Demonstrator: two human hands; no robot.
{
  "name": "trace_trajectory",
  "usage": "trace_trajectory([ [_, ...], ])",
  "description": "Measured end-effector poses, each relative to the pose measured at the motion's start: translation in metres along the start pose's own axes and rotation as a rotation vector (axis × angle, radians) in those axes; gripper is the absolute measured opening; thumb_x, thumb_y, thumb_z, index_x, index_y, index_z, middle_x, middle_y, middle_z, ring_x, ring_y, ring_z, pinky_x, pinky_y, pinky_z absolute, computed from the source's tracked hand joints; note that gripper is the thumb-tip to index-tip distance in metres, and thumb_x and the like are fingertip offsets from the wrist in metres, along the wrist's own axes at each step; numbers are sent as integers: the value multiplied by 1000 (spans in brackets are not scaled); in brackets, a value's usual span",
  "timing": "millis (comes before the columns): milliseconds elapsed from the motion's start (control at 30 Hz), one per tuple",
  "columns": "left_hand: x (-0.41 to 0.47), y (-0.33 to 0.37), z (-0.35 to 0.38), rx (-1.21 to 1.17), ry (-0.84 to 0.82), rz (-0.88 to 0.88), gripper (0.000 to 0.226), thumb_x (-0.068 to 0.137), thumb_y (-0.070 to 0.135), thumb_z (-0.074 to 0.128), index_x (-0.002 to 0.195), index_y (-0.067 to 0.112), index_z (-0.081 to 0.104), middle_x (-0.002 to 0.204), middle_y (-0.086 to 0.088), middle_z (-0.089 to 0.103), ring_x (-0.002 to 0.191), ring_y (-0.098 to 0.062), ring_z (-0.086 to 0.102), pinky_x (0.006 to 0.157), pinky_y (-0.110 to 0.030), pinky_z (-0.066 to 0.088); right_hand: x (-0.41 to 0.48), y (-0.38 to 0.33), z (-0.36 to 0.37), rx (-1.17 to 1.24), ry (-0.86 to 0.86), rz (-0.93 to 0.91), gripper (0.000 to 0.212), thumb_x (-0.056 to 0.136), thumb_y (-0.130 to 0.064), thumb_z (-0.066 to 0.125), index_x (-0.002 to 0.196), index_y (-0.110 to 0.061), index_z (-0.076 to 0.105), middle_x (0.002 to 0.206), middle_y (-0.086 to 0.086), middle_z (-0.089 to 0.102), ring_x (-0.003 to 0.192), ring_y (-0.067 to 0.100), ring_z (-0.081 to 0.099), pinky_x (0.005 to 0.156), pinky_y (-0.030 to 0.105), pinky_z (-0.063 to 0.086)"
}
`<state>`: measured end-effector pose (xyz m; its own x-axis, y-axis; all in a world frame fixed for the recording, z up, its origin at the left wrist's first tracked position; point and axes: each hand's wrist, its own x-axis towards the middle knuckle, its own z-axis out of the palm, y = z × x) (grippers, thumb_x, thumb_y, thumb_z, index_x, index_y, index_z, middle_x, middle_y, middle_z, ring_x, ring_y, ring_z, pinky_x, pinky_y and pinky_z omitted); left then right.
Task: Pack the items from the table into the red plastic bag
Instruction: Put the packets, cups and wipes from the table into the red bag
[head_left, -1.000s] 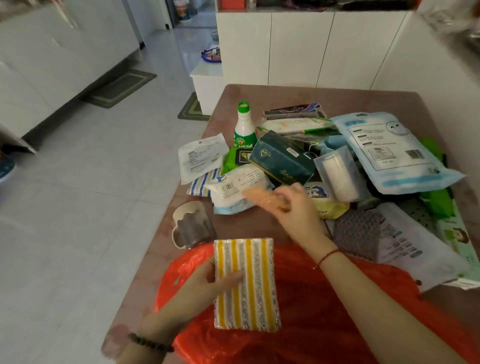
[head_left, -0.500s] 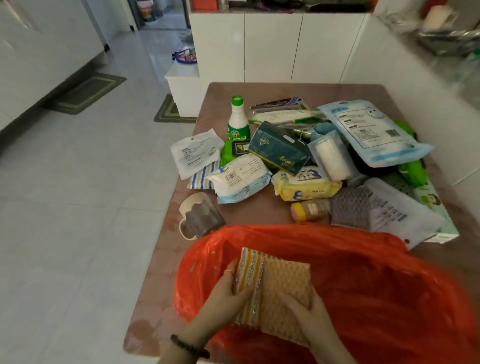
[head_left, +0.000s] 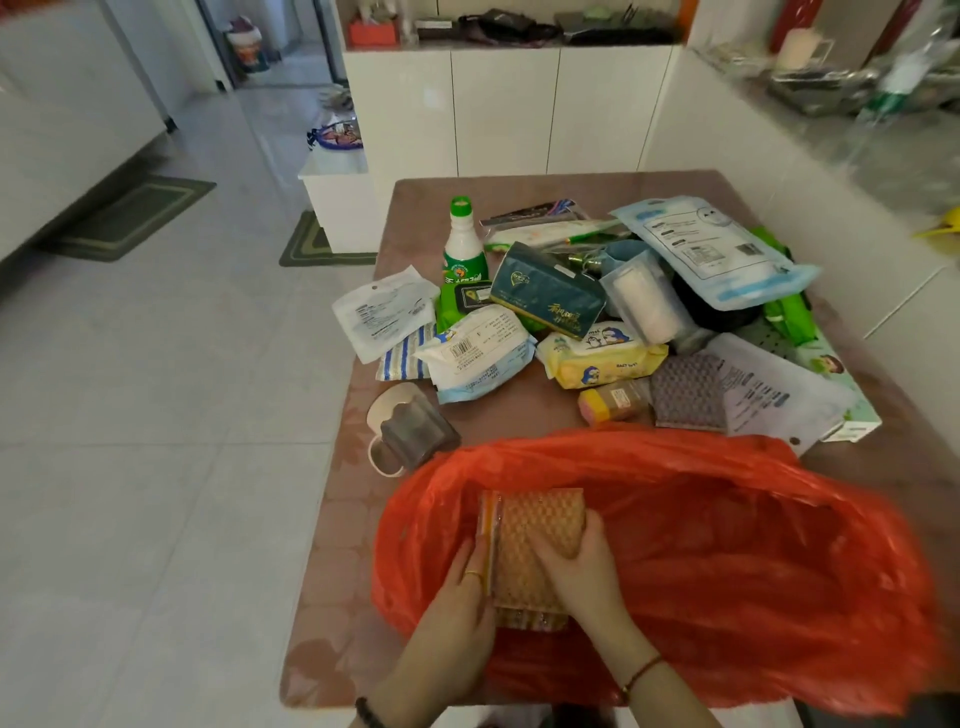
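The red plastic bag (head_left: 727, 561) lies open across the near half of the brown table (head_left: 415, 208). Both hands hold a yellow striped sponge pack (head_left: 535, 525) inside the bag's left side, its woven orange face up. My left hand (head_left: 457, 608) grips its left edge. My right hand (head_left: 582, 566) presses on its right side. Behind the bag lies a heap of items: a green-capped bottle (head_left: 464, 244), a dark teal box (head_left: 548, 291), a yellow wipes pack (head_left: 602, 353), a white wipes pack (head_left: 478, 353) and a small yellow jar (head_left: 613, 402).
A clear-lidded holder (head_left: 410, 431) sits at the table's left edge beside the bag. A grey scouring pad (head_left: 688, 392), white and blue pouches (head_left: 711, 249) and green packs fill the right side. White cabinets (head_left: 509, 109) stand behind; tiled floor lies to the left.
The right hand came back from the heap to the sponge pack. Both hands turned the pack over and lowered it from above the bag's rim into the bag.
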<state>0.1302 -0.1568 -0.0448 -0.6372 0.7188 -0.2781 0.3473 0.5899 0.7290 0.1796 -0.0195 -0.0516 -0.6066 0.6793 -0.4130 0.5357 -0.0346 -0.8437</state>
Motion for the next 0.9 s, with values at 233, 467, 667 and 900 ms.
trace_trajectory([
  [233,-2,-5,0,266,11,98,80,65,61,11,140,38,-3,148,7,-24,143,-15,-9,117,-24,0,-6,-12,-7,-453,-44,-283,103,66,-82,19,130,-7,47,130,11,47,123,26,43,104,25,30],
  [467,11,30,-5,79,191,258,44,77,38,41,119,32,53,130,4,50,121,-1,44,104,-4,23,86,-46,-128,-8,522,-286,34,84,-7,59,117,1,56,114,17,62,103,26,59,86,15,47],
  [667,77,110,-10,-77,200,370,39,84,36,41,119,26,54,115,20,52,109,10,46,90,2,29,166,-35,-161,-335,282,-22,61,81,-17,65,132,6,39,135,24,48,125,37,45,103,40,36],
  [900,148,147,6,-173,155,253,35,90,15,51,125,19,49,107,11,52,96,8,48,78,10,28,203,-23,-159,-477,222,-36,72,71,-25,76,125,9,42,128,26,50,118,37,49,98,38,42],
])
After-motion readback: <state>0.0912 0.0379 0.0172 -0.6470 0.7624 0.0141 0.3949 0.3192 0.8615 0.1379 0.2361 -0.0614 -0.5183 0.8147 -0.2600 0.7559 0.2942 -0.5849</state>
